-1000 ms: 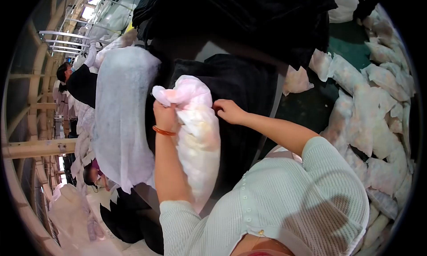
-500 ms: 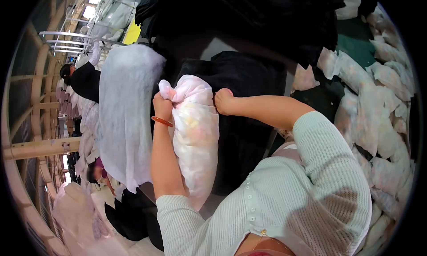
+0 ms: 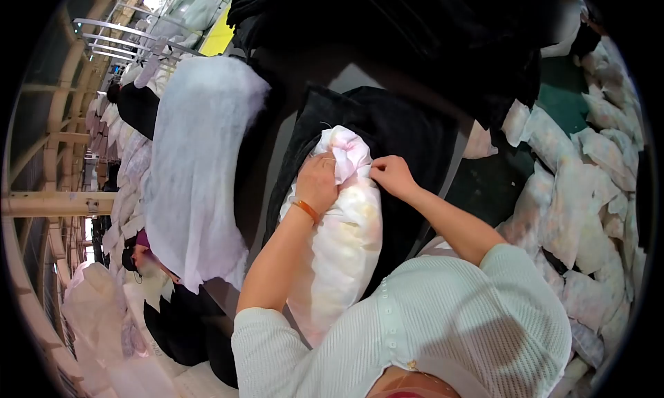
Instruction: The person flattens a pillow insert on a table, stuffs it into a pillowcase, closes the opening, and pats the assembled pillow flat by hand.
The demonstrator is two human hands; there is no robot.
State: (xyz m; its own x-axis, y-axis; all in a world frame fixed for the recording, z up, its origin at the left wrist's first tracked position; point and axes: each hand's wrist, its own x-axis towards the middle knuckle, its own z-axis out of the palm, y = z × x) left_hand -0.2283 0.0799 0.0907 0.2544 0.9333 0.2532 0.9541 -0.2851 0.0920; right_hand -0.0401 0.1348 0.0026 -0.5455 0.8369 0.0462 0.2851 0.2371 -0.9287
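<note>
Pale bags (image 3: 555, 190) heap up beside black cloth (image 3: 415, 118), where a stuffed white bag (image 3: 346, 242) lies. The left hand (image 3: 317, 183) curls snugly beside its twisted end (image 3: 351, 154), which should steady the gathers; the right hand's (image 3: 393, 176) fingertips meet its edge, pinching or not I can't tell.

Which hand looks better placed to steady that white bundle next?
Probably the left hand: it lies over the white bundle, beside its twisted top. The right hand has only its fingertips near the edge.

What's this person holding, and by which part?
A stuffed white bag: the left hand grasps it at its bunched top; whether the right hand holds it is unclear.
</note>
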